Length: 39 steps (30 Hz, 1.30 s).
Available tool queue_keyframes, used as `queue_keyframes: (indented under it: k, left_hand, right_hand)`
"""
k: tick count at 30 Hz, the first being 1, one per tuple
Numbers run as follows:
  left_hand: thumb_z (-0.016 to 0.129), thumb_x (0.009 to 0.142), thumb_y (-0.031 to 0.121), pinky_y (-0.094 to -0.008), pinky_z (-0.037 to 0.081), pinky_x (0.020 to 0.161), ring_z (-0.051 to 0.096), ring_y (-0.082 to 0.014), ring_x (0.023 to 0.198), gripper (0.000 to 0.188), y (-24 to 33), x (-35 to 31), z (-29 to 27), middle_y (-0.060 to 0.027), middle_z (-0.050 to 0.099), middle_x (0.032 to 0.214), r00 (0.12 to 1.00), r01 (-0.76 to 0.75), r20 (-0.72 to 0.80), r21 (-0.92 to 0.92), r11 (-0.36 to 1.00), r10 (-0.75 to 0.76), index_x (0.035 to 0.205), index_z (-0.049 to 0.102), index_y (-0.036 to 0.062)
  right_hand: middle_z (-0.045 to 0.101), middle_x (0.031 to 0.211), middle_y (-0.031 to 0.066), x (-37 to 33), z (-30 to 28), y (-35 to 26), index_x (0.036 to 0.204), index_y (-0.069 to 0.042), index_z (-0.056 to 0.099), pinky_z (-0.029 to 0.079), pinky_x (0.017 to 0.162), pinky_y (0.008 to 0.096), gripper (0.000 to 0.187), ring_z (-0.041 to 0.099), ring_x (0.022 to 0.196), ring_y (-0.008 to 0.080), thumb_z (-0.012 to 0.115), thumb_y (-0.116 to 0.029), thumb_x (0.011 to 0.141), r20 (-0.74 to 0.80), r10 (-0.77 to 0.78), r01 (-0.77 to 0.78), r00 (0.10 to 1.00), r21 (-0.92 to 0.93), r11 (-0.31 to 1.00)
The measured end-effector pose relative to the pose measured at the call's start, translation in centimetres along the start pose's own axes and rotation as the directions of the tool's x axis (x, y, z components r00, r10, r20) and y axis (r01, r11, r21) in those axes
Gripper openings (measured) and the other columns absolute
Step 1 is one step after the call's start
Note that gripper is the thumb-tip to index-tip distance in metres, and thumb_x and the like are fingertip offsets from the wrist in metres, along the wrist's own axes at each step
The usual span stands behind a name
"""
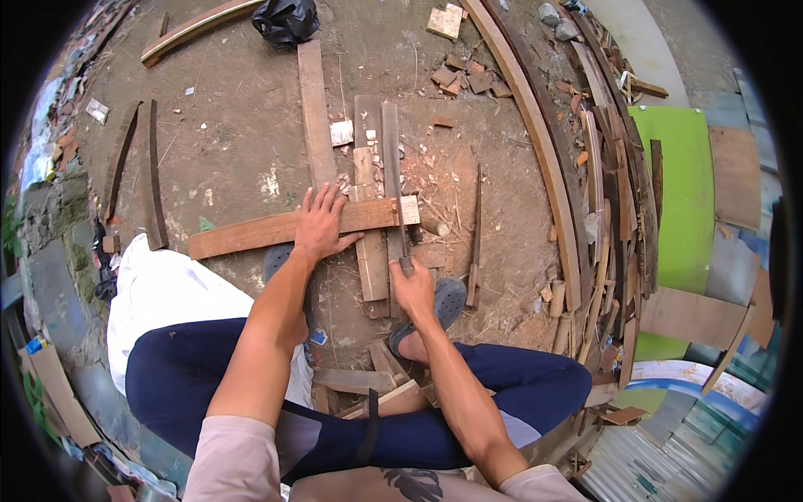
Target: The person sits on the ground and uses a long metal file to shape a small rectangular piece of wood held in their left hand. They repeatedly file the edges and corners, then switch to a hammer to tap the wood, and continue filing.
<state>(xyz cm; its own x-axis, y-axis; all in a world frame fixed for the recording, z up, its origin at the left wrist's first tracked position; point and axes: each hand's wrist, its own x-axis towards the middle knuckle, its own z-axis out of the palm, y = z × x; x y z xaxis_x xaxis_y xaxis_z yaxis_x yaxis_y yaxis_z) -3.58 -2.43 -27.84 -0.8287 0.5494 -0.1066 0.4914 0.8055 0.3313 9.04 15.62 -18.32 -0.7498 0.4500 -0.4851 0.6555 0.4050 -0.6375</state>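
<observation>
A reddish-brown wooden board (259, 233) lies crosswise in front of me over other planks. My left hand (321, 222) presses flat on it with the fingers spread. Near its right end the wood is pale (409, 210). My right hand (411, 286) is closed round the handle of a machete (401, 224), whose narrow dark blade points away from me and crosses the board beside the pale part. Where the blade's tip ends is hard to tell against the planks. Under the board run lengthwise planks (373, 272). My right foot in a grey clog (449, 303) is close to my right hand.
Wood chips (422, 171) and offcuts (470, 77) litter the dirt ground. Long beams (535, 125) curve along the right, near a green panel (676, 192). A black plastic bag (286, 21) sits at the far end. White cloth (167, 289) lies by my left knee.
</observation>
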Motion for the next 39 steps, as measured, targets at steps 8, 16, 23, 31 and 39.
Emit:
queue_keyframes:
  k: [8,16,23,31,39]
  left_hand:
    - [0.072,0.074,0.062,-0.0515,0.025,0.114,0.039,-0.0308,0.135,0.083,-0.4,0.4,0.4,-0.0144,0.048,0.139,0.998,-0.028,-0.054,-0.039,0.999,0.025,0.128,0.052,0.0029]
    - [0.075,0.069,0.062,-0.0443,0.039,0.094,0.054,-0.0265,0.106,0.078,-1.1,1.6,0.2,-0.0095,0.057,0.112,0.998,-0.068,-0.020,-0.085,0.994,0.067,0.120,0.057,0.0047]
    - [0.076,0.068,0.062,-0.0419,0.041,0.088,0.056,-0.0265,0.102,0.079,-1.7,1.2,0.8,-0.0102,0.057,0.109,0.996,-0.073,-0.049,-0.087,0.994,0.069,0.120,0.057,0.0050]
    - [0.080,0.067,0.057,-0.0416,0.041,0.088,0.056,-0.0284,0.100,0.073,-1.5,1.4,0.4,-0.0106,0.058,0.106,0.992,-0.094,-0.102,-0.136,0.986,0.080,0.114,0.059,0.0048]
    - [0.081,0.066,0.056,-0.0413,0.041,0.089,0.056,-0.0282,0.103,0.076,-1.2,1.7,0.2,-0.0103,0.058,0.106,0.996,-0.082,-0.047,-0.117,0.990,0.077,0.117,0.057,0.0039]
  right_hand:
    - [0.069,0.079,0.0213,2.4,-0.3,-2.4,0.095,-0.001,0.067,0.051,0.069,0.0412,0.026,0.068,0.074,0.0346,0.065,-0.025,0.089,-0.029,-0.043,0.044,0.999,0.048,0.998]
    - [0.062,0.065,0.0134,3.7,2.8,4.2,0.086,0.000,0.065,0.046,0.058,0.0348,0.018,0.060,0.057,0.0200,0.066,-0.018,0.088,-0.060,-0.025,0.025,0.998,-0.013,1.000]
    - [0.067,0.071,0.0181,3.2,-1.2,-4.4,0.092,0.001,0.068,0.051,0.067,0.0400,0.026,0.068,0.069,0.0300,0.065,-0.024,0.085,-0.036,-0.059,0.063,0.998,0.151,0.987]
    - [0.066,0.067,0.0165,3.7,0.9,0.9,0.085,0.002,0.065,0.048,0.062,0.0382,0.024,0.065,0.063,0.0289,0.065,-0.021,0.086,0.025,0.071,-0.070,0.997,-0.048,0.996]
    - [0.069,0.077,0.0235,3.8,1.8,3.5,0.091,0.002,0.069,0.052,0.072,0.0421,0.032,0.069,0.075,0.0374,0.064,-0.028,0.083,0.117,0.154,-0.158,0.981,0.032,0.987]
